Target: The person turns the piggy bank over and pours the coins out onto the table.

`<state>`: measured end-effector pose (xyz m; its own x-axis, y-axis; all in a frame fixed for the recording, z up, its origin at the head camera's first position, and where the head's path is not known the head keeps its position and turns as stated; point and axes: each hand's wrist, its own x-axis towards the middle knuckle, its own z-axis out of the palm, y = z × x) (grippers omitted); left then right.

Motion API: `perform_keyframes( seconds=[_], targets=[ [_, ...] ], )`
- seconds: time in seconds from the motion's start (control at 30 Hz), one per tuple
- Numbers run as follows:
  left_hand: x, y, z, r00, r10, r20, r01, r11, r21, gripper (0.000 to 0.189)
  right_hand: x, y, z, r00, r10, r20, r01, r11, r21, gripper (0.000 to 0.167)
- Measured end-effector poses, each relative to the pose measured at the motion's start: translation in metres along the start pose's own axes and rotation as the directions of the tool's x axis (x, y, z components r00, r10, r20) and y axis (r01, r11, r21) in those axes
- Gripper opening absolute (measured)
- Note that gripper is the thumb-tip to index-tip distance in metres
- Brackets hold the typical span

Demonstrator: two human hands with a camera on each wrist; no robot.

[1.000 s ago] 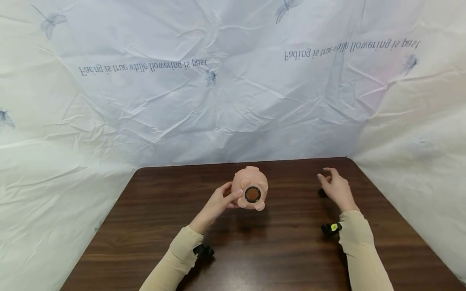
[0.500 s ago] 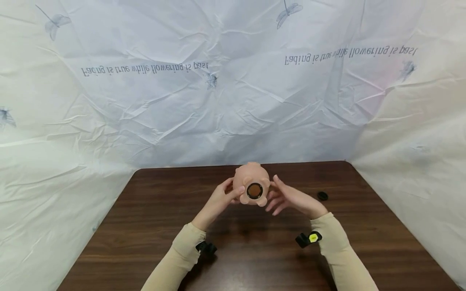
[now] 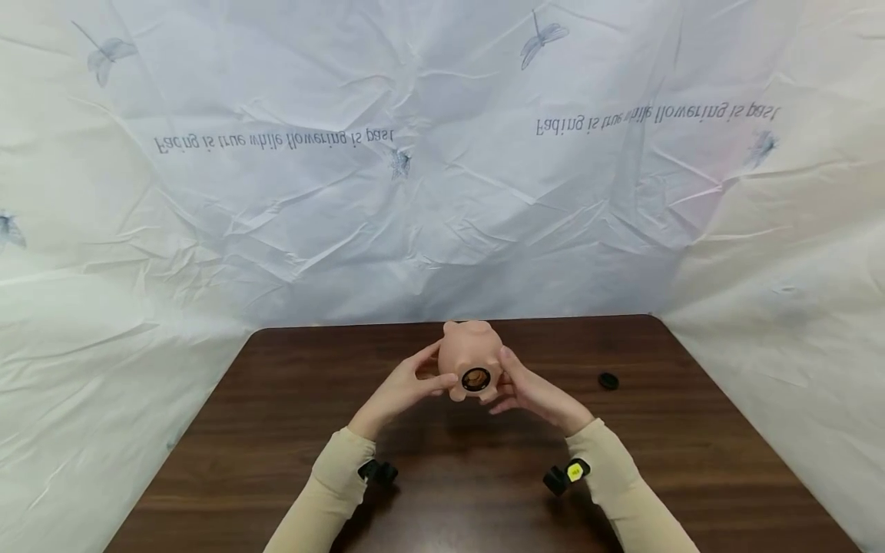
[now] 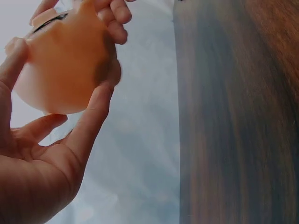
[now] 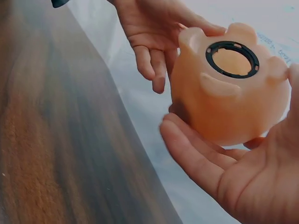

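Since the round piggy bank [image 3: 470, 349] likely needs steadying, the left hand [image 3: 397, 393] grips its left side and the right hand [image 3: 542, 393] its right, above the table [image 3: 276, 430], black-rimmed opening [image 3: 475, 379] facing near; a black disc [image 3: 608, 381] lies apart, on the right.

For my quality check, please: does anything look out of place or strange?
Two things stand out. The pink pig figure has an uncovered round opening in its underside; a black disc, perhaps its cover, lies apart on the table. The printed lettering on the backdrop looks flipped top to bottom.
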<state>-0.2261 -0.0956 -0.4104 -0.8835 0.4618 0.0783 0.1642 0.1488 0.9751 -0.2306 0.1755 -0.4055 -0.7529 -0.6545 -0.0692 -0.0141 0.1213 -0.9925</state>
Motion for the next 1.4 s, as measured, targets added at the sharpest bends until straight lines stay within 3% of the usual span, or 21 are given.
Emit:
perform_keyframes(
  seconds=[0.1, 0.23, 0.37, 0.43, 0.6, 0.77, 0.83, 0.9, 0.97, 1.07, 1.17, 1.23, 1.3, 1.33, 1.4],
  targets=[
    [0.0, -0.001, -0.003, 1.0, -0.011, 0.017, 0.011, 1.0, -0.005, 0.08, 0.002, 0.002, 0.002, 0.999, -0.013, -0.039, 0.013, 1.0, 0.006, 0.071],
    [-0.002, -0.001, -0.005, 0.993, -0.032, 0.114, 0.041, 0.996, -0.078, 0.085, 0.004, 0.005, 0.005, 0.998, 0.003, -0.066, -0.003, 1.0, 0.0, 0.071],
    [-0.004, 0.002, -0.007, 0.982, -0.047, 0.182, 0.072, 0.989, -0.129, 0.095, 0.007, 0.007, 0.01, 0.995, 0.009, -0.096, -0.013, 0.999, -0.047, 0.083],
    [-0.004, 0.003, -0.008, 0.983, -0.06, 0.174, 0.08, 0.99, -0.113, 0.096, 0.008, 0.007, 0.013, 0.994, -0.013, -0.107, 0.007, 0.999, -0.052, 0.092],
    [-0.003, 0.001, -0.008, 0.988, 0.004, 0.154, 0.005, 0.998, -0.057, 0.099, 0.008, 0.007, 0.014, 0.99, -0.117, -0.08, 0.11, 0.991, -0.079, 0.11],
    [-0.002, 0.0, -0.001, 0.988, 0.109, 0.109, -0.12, 0.988, 0.098, 0.114, 0.008, 0.012, 0.01, 0.968, -0.245, -0.056, 0.23, 0.952, -0.203, 0.117],
    [-0.002, 0.001, 0.003, 0.98, 0.175, 0.09, -0.188, 0.968, 0.167, 0.117, 0.008, 0.013, 0.01, 0.954, -0.29, -0.08, 0.257, 0.924, -0.285, 0.117],
    [-0.001, 0.001, 0.007, 0.958, 0.275, 0.083, -0.287, 0.926, 0.243, 0.117, 0.008, 0.012, 0.01, 0.935, -0.338, -0.109, 0.273, 0.879, -0.39, 0.117],
    [0.0, 0.001, 0.009, 0.92, 0.384, 0.081, -0.389, 0.866, 0.313, 0.114, 0.007, 0.011, 0.011, 0.908, -0.397, -0.136, 0.286, 0.823, -0.491, 0.117],
    [0.002, 0.0, 0.009, 0.842, 0.53, 0.099, -0.522, 0.756, 0.396, 0.111, 0.007, 0.007, 0.012, 0.842, -0.521, -0.142, 0.331, 0.705, -0.627, 0.115],
    [0.003, 0.001, 0.007, 0.777, 0.616, 0.128, -0.602, 0.67, 0.434, 0.114, 0.006, 0.004, 0.013, 0.762, -0.638, -0.107, 0.393, 0.588, -0.707, 0.113],
    [0.004, 0.002, 0.006, 0.751, 0.644, 0.147, -0.63, 0.632, 0.451, 0.117, 0.006, 0.004, 0.012, 0.727, -0.682, -0.084, 0.425, 0.542, -0.725, 0.111],
    [0.004, 0.002, 0.005, 0.753, 0.64, 0.154, -0.626, 0.623, 0.469, 0.115, 0.006, 0.004, 0.01, 0.729, -0.68, -0.079, 0.43, 0.544, -0.721, 0.111],
    [0.004, 0.001, 0.005, 0.766, 0.624, 0.152, -0.61, 0.632, 0.478, 0.114, 0.006, 0.006, 0.009, 0.748, -0.658, -0.086, 0.419, 0.569, -0.707, 0.111],
    [0.003, 0.0, 0.004, 0.82, 0.557, 0.133, -0.544, 0.685, 0.486, 0.113, 0.006, 0.009, 0.007, 0.81, -0.578, -0.099, 0.389, 0.655, -0.648, 0.112]
  ],
)
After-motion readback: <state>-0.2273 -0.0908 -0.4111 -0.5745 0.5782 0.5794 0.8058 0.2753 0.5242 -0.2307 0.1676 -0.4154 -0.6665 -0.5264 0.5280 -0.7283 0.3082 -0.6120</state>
